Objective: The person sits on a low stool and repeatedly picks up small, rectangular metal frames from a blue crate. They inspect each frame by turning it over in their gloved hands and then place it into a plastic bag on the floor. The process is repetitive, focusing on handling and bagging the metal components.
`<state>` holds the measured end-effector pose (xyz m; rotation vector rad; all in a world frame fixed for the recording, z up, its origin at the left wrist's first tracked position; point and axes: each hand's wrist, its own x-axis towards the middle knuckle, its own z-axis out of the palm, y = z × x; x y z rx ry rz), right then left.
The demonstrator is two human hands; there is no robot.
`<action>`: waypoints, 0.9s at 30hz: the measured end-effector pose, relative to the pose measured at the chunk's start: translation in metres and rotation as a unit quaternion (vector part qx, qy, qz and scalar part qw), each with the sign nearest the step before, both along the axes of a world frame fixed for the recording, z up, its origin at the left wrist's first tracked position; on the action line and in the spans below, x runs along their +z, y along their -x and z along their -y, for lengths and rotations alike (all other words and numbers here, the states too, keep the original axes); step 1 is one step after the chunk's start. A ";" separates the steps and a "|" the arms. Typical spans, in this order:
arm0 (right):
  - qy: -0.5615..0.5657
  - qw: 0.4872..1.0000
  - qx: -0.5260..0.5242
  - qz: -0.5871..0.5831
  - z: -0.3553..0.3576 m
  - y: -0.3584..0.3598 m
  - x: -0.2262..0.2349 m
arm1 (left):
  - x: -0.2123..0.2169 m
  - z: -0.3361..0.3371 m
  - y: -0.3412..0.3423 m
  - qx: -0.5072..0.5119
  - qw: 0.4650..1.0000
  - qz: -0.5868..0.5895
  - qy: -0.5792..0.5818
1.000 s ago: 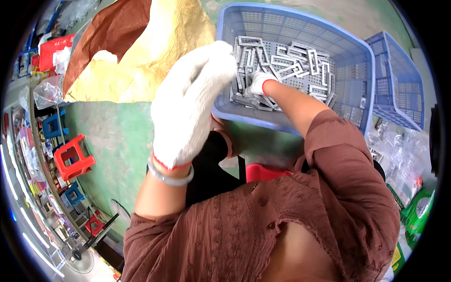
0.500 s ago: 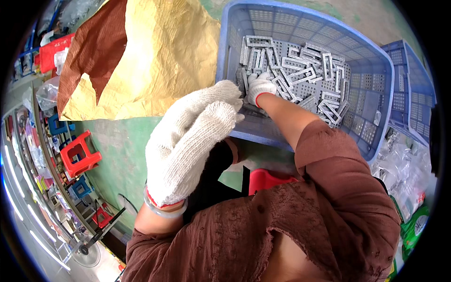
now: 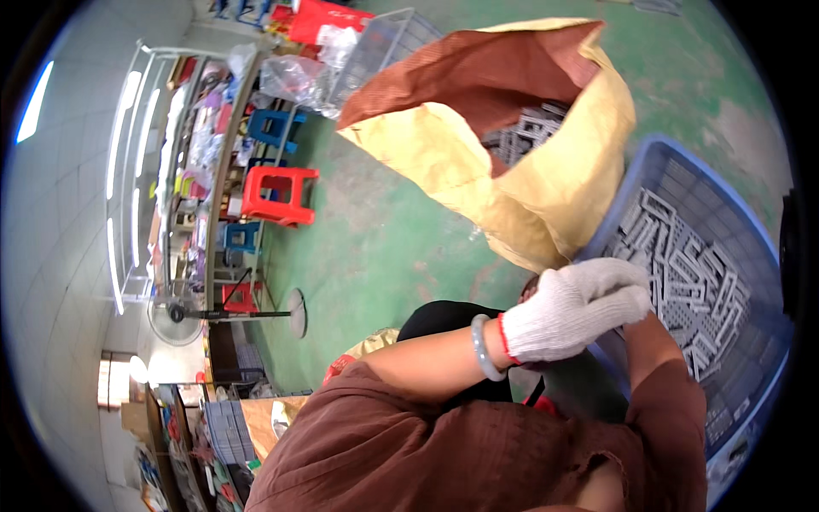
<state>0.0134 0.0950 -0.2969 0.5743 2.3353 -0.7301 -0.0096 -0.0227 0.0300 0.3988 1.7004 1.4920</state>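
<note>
My left hand (image 3: 580,307) wears a white knitted glove with a red cuff, a pale bangle on the wrist behind it. Its fingers are curled together at the near left rim of a blue plastic basket (image 3: 653,149); what they close on is hidden. My right forearm (image 3: 653,350) reaches into the basket behind the left glove, which covers the right hand. Grey metal rectangular frames (image 3: 691,273) lie jumbled on the basket's perforated bottom. Left of it stands a yellow woven sack (image 3: 546,205), brown inside, with similar grey frames (image 3: 533,128) in its open mouth.
A red plastic stool (image 3: 277,196) stands on the green floor (image 3: 384,247) to the left, near blue stools (image 3: 273,128) and loaded shelving. A standing fan (image 3: 175,316) is at far left. Beyond the sack are a grey crate (image 3: 384,51) and clear plastic bags (image 3: 294,77).
The view has swung left, so the basket sits farther right and the sack's contents show. My left glove now covers my right hand, which was visible among the frames in the basket before.
</note>
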 end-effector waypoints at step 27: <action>-0.005 0.999 0.032 -0.022 -0.011 -0.002 -0.036 | -0.012 0.011 0.001 -0.029 0.990 -0.137 0.031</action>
